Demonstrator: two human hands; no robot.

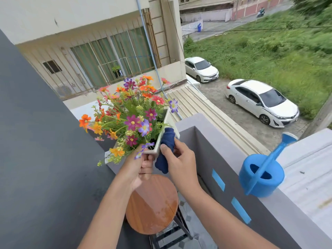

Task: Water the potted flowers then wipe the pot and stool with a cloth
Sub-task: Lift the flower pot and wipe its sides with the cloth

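Flowers (133, 112) in orange, red, pink and purple crowd a white rectangular pot (161, 139), which is lifted off its stool and tilted, held up in front of the balcony corner. The left hand (142, 164) grips the pot's near corner from below, its fingers (148, 165) curled tight around the white edge. The right hand (179, 160) presses a dark blue cloth (166, 146) against the pot's right side; thumb and fingers pinch the bunched fabric, whose upper end lies over the rim and whose lower end hangs below the pot.

Directly beneath the hands stands the stool (154, 203), a round wooden seat on dark metal legs. Its top is bare, and its right portion shows a mottled, speckled sheen that may be water, though I cannot tell for certain.

To the right, a grey balcony wall (206, 151) runs away from the corner, with 2 strips of blue tape (218, 179) stuck on its inner face. A blue plastic watering can (262, 175) sits upright on the wall's flat top, well apart from the pot, its spout angled up and away towards the street.

Beyond the balcony, 2 white cars (260, 101) are parked on concrete beside a grassy lot, and a neighbouring building with barred windows fills the upper left.
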